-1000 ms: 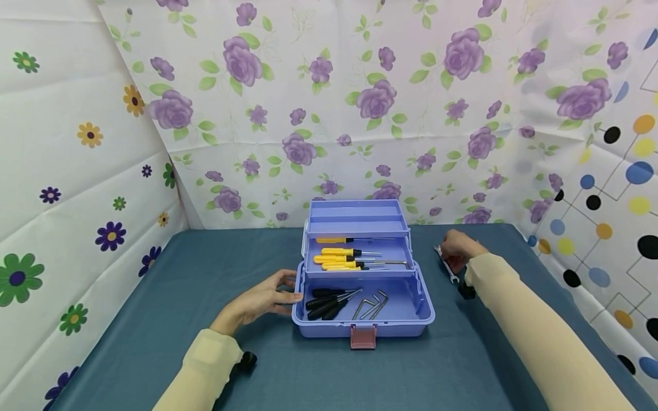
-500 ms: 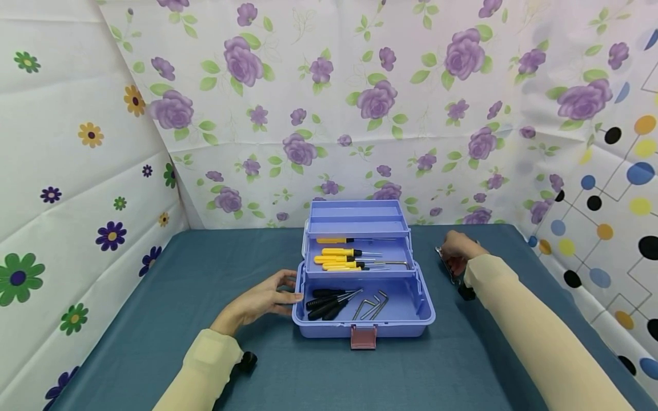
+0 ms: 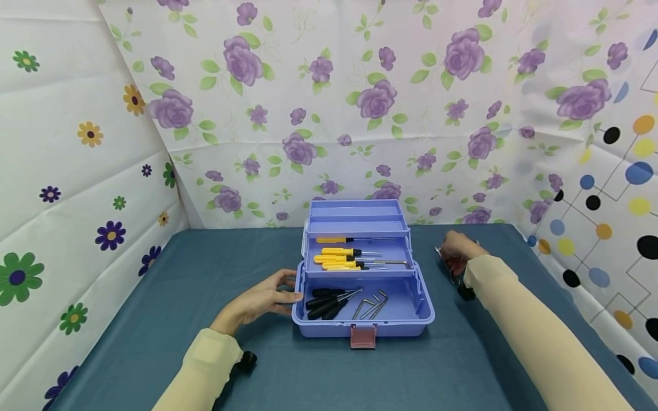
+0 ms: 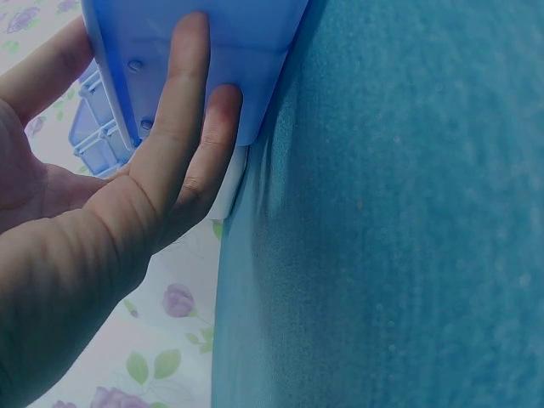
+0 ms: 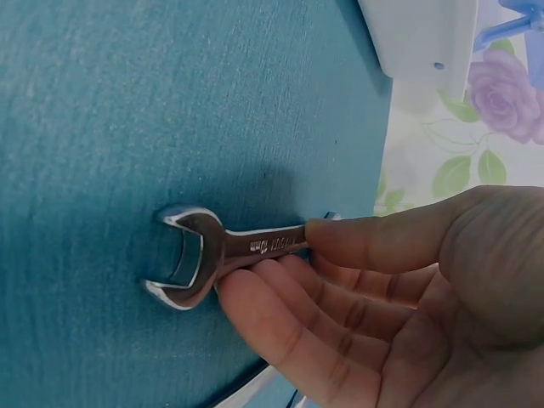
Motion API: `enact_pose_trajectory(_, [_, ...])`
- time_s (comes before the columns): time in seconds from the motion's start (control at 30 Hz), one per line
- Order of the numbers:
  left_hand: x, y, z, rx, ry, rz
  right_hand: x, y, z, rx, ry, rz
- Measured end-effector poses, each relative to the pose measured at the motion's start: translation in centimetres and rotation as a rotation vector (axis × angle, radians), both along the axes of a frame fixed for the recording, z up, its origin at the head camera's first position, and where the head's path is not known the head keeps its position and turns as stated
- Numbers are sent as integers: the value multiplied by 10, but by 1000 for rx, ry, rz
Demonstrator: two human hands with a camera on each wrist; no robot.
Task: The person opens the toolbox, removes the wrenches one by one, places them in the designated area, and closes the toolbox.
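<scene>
My right hand (image 3: 459, 250) pinches a shiny open-ended wrench (image 5: 255, 245) between thumb and fingers, at the back right of the table. In the right wrist view its open jaw points away from the hand, close over the cloth; the far end is mostly hidden behind the thumb. On the other side, my left hand (image 3: 263, 298) rests against the left wall of a blue toolbox (image 3: 406, 328). Two fairly straight fingers (image 4: 191, 68) lie on the outer wall, and the thumb reaches the rim. Black-handled screwdrivers (image 3: 326, 303) and hex keys (image 3: 371, 305) lie in the toolbox's bottom.
Several yellow-handled screwdrivers (image 3: 339, 258) lie in the raised tray, with the lid (image 3: 357, 211) standing up behind. A pink latch (image 3: 362, 337) hangs at the toolbox's front. Dark teal cloth (image 3: 247, 245) covers the table, and a floral sheet (image 3: 329, 114) hangs behind it.
The wrench has tilted up onto its edge in the right hand, showing a narrower side than a second ago. The left hand and toolbox have not moved.
</scene>
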State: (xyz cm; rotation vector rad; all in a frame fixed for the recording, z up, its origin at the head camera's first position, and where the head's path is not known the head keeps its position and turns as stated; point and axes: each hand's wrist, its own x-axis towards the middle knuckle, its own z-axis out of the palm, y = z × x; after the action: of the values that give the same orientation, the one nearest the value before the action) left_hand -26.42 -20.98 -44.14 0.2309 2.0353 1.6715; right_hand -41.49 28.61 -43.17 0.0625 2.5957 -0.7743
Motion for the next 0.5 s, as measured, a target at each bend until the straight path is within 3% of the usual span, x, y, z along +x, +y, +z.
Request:
enact_pose_trajectory(0.4, [0,0,0,-1,-2,2,5,2,4,9,18,35])
enact_pose_trajectory(0.5, [0,1,0,0,-2,1,4,2,5,49,82,50])
